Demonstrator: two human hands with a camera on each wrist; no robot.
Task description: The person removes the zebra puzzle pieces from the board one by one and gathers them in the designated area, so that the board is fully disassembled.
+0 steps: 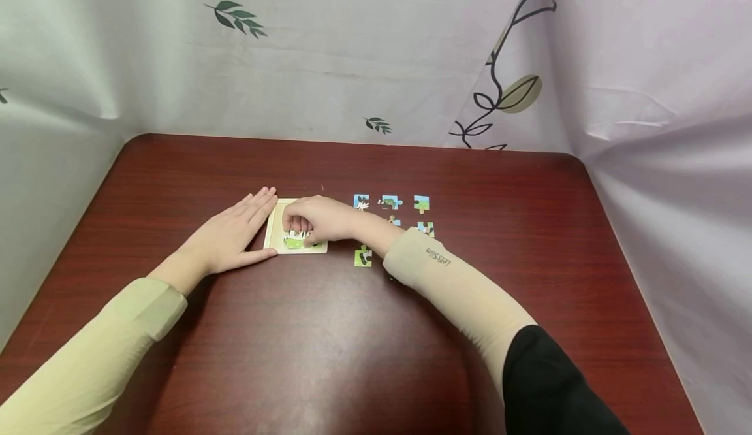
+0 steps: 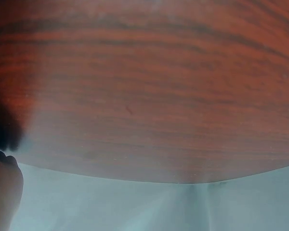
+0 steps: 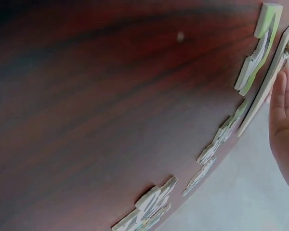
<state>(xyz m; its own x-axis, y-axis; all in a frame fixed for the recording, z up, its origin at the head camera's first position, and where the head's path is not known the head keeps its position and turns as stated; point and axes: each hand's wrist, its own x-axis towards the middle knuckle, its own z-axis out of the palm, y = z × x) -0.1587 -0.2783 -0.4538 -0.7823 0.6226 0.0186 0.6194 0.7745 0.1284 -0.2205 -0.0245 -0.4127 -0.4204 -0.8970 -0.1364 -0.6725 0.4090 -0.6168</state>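
Observation:
A small pale wooden puzzle tray lies on the table in front of me. My left hand is laid along its left edge, fingers straight and thumb spread to the near corner; only a bit of that hand shows in the left wrist view. Over the tray, my right hand has curled fingers and pinches a green puzzle piece with black-and-white stripes, low against the tray bed. The palm hides much of the tray's right side. The right wrist view catches the tray's edge beside the right hand.
Loose jigsaw pieces lie right of the tray, among them a blue one, one with a green animal shape and a green one nearer me. My right forearm covers some. A pale curtain surrounds the dark red table.

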